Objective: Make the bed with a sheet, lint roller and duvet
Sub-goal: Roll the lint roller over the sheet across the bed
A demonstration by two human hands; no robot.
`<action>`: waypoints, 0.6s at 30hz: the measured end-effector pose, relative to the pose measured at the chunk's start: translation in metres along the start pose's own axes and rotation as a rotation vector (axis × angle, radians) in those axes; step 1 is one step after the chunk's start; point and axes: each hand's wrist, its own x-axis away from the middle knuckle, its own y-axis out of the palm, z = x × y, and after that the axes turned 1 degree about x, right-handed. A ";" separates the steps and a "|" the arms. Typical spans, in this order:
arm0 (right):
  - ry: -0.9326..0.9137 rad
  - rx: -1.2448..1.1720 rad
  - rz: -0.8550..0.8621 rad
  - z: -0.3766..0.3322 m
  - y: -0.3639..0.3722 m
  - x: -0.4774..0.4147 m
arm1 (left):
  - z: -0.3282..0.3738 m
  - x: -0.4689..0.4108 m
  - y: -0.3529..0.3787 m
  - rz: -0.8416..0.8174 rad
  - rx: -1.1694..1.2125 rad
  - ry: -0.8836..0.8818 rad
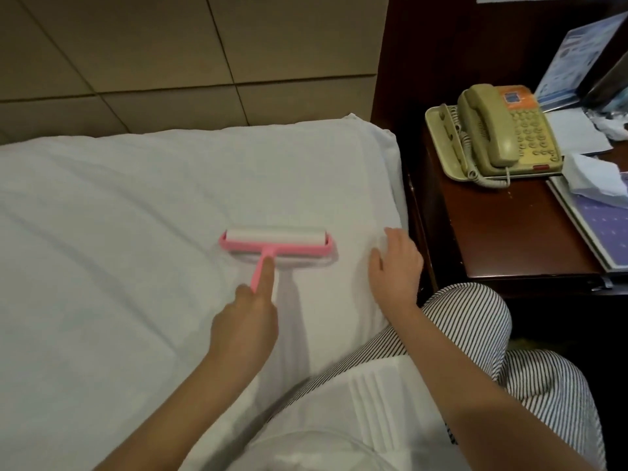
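Ahead, lint roller [276, 240] lies crosswise, handle gripped in left hand [245, 323]; right hand [396, 270] rests flat on sheet [119, 215] just beside.

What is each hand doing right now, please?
Left hand: grips the pink lint roller by its handle.
Right hand: open, resting flat on the sheet.

Forearms bare down to left hand [244, 321] and right hand [396, 266]. Thin black-and-white striped trousers [475, 321] beside the bed [136, 232] edge. Pleated white garment [390, 402] at waist, overlapping bed's near edge.
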 end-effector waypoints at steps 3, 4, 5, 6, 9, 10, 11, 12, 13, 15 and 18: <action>-0.233 0.115 -0.195 -0.006 0.009 0.008 | 0.013 -0.067 -0.002 0.079 0.114 0.002; -0.253 0.146 -0.270 -0.006 0.009 0.010 | 0.021 -0.093 -0.006 0.086 0.149 0.001; -0.248 0.174 -0.329 -0.004 0.010 0.010 | 0.028 -0.118 -0.012 0.087 0.188 0.002; -0.234 0.197 -0.363 -0.002 0.009 0.010 | 0.035 -0.138 -0.019 0.084 0.230 -0.004; -0.150 0.188 -0.432 0.002 0.005 0.008 | 0.047 -0.159 -0.029 0.075 0.243 0.014; -0.127 0.168 -0.442 0.002 0.004 0.007 | 0.047 -0.150 -0.029 0.074 0.232 0.024; -0.113 0.151 -0.443 0.001 0.004 0.006 | 0.045 -0.135 -0.026 0.067 0.210 0.031; -0.105 0.140 -0.441 0.001 0.004 0.006 | 0.041 -0.114 -0.019 0.051 0.190 0.027; -0.101 0.129 -0.435 0.000 0.005 0.006 | 0.036 -0.090 -0.011 0.019 0.184 0.016; -0.088 0.110 -0.426 -0.001 0.006 0.007 | 0.025 -0.032 0.006 -0.058 0.091 0.000; -0.069 0.080 -0.414 -0.003 0.007 0.006 | 0.014 0.023 0.016 0.007 -0.024 0.084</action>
